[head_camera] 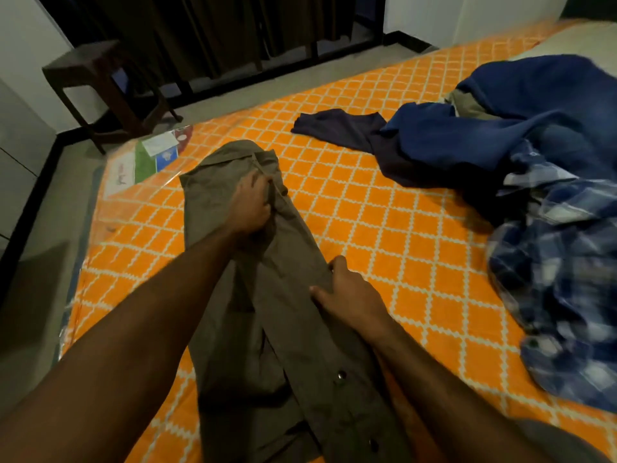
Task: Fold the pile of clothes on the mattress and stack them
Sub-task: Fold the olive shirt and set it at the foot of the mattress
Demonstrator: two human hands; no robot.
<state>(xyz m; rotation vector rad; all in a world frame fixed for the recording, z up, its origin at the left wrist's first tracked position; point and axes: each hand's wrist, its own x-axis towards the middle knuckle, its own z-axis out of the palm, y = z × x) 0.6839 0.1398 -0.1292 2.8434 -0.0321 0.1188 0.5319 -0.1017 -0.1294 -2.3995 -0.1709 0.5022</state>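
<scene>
Gripping the olive shirt (pixel 267 329) lying lengthwise away, collar far: both hands (pixel 250 205).

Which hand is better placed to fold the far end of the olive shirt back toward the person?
Left. The left hand already grips the shirt near its far collar end; the right hand holds the nearer right edge.

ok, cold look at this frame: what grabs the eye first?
The orange lattice-print mattress fills most of the view. Down the middle lies an olive-brown shirt, with the left hand gripping a bunch of it near the far end and the right hand holding its right edge. At right sits an unfolded pile of blue clothes, with a blue plaid shirt nearest.
</scene>
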